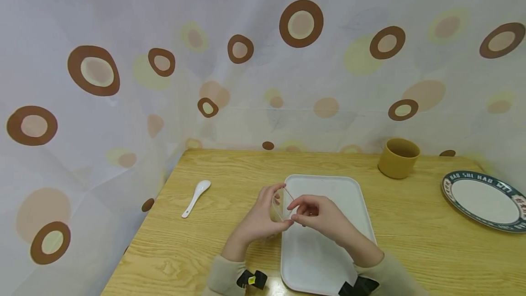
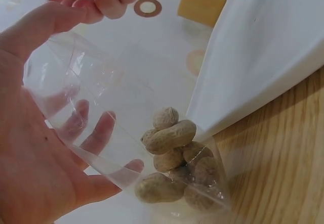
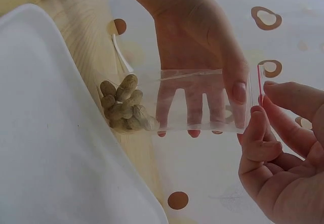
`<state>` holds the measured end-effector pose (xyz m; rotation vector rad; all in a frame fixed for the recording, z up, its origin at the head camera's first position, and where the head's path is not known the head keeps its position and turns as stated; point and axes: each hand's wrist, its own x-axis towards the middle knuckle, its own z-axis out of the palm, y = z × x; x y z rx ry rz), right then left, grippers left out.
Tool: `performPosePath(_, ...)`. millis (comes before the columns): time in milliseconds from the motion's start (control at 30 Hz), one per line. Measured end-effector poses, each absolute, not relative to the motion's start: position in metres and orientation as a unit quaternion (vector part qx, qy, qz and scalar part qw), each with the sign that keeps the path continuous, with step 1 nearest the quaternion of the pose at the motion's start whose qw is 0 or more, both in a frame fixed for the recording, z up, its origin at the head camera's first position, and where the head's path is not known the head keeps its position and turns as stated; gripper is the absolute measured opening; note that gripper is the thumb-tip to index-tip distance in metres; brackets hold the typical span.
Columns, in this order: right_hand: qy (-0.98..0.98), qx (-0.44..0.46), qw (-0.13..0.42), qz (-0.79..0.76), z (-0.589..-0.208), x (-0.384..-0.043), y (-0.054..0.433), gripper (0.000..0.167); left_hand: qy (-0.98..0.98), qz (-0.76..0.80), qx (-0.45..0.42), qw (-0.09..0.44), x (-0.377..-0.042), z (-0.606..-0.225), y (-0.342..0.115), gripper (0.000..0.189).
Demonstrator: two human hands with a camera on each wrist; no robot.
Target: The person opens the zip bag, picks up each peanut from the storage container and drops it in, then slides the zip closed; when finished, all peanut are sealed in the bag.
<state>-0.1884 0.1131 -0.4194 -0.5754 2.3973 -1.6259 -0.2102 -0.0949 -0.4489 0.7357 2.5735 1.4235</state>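
A clear zip bag [image 3: 202, 77] with a red line along its mouth holds several unshelled peanuts [image 2: 174, 137] at its bottom. My left hand [image 1: 261, 217] holds this bag near its upper part, with the thumb on the near side and the fingers behind the film. At the mouth, my right hand [image 1: 322, 216] pinches the edge by the red line between thumb and fingertips. Both hands are over the left part of a white tray [image 1: 320, 259] and the table beside it. Whether the bag's mouth is sealed cannot be told.
A white spoon [image 1: 196, 198] lies on the wooden table [image 1: 222, 168] to the left. At the back right stands a yellow mug [image 1: 397, 159]. A plate with a dark patterned rim [image 1: 460, 211] lies at the far right. A spotted curtain [image 1: 255, 81] hangs behind the table.
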Motion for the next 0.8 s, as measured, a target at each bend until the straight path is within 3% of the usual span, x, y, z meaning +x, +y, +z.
performPosePath(433, 0.805, -0.213, 0.067, -0.55, -0.4259, -0.185, 0.1096, 0.021, 0.861, 0.453, 0.229, 0.033, -0.2052, -0.4455, -0.0848, 0.1)
performPosePath(800, 0.805, -0.226, 0.058, -0.546, -0.4233, -0.1889, 0.1153, 0.01, 0.852, 0.469, 0.228, 0.036, -0.2032, -0.4417, -0.0854, 0.101)
